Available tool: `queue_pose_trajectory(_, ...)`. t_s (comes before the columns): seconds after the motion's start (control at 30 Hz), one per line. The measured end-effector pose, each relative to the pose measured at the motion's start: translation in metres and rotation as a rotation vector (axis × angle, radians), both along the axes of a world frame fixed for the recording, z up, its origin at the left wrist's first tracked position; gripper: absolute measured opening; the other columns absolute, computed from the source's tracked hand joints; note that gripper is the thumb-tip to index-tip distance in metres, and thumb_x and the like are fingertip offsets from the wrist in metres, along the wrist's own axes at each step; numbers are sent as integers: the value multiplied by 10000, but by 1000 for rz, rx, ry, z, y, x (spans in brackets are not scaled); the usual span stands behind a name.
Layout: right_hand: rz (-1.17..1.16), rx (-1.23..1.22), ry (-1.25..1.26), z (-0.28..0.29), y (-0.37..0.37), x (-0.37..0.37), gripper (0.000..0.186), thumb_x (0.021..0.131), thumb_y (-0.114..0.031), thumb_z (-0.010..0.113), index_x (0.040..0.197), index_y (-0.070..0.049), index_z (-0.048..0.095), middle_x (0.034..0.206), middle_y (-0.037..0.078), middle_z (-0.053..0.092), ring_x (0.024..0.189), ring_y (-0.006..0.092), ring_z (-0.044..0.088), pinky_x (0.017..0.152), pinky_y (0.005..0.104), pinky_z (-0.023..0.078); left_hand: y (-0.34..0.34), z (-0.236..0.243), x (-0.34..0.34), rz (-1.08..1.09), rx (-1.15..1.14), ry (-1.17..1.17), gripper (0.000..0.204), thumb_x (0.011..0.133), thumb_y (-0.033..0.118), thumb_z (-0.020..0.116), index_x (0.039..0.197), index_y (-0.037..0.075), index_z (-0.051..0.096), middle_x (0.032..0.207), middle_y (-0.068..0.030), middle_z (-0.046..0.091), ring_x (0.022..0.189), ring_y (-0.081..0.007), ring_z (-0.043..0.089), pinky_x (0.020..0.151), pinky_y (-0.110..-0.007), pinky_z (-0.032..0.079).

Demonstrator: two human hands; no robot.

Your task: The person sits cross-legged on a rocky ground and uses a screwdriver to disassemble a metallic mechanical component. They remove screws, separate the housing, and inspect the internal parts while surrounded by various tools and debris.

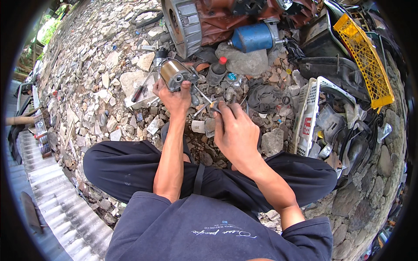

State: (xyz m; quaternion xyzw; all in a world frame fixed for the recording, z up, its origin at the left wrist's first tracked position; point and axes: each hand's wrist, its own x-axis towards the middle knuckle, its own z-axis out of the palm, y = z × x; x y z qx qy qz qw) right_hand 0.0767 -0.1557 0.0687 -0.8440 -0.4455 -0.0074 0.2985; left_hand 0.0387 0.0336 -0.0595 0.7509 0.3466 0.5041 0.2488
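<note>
Shirt [209, 230]: dark fabric, filling the bottom of the frame.
Trousers [126, 165]: dark too, knees spread wide left and right across the lower middle.
Right hand [237, 132]: just right of centre, fingers closed down in a pinch, and they have a slim tool!
Slim tool [214, 105]: yellowish and dark at the handle, thin metal shaft slanting to the upper left; whether its tip touches metal, I cannot tell.
Left hand [176, 98]: left of centre, fingers curled partway around a motor, thumb on its near end.
Motor [172, 71]: here's the main piece, a brassy cylinder, upper middle-left, tilted and held up over the stones.
Flat stone [130, 82]: left of the motor, with a red-and-black screwdriver [138, 92] lying on it.
White crate [305, 124]: right side, packed with parts.
Bottle [215, 75]: dark, red-capped, upright, upper middle.
Blue canister [252, 38]: top, right of centre, beside a rusty-red housing [222, 21].
Yellow panel [365, 61]: perforated, leaning at upper right.
</note>
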Motion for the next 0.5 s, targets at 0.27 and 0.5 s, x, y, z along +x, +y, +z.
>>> queue_pose_trajectory(0.27, -166, 87, 1006, -13, 6, 21, 238, 943, -171, 606, 1101, 6, 606, 840, 109, 601, 562, 209, 582, 385, 323, 411, -2, 4, -1, -72, -16, 43, 821, 864, 776, 476, 1019, -11, 651, 911, -141, 670, 1018, -328, 467, 984, -480, 318)
queue_pose_trajectory(0.5, -139, 100, 1349, -8, 4, 37, 363, 834, -147, 702, 1123, 9, 546, 925, 127, 614, 685, 176, 596, 434, 291, 408, 9, -10, 0, 67, 97, 18, 568, 845, 599, 647, 883, 39, 731, 818, -132, 687, 928, -295, 599, 962, -462, 327)
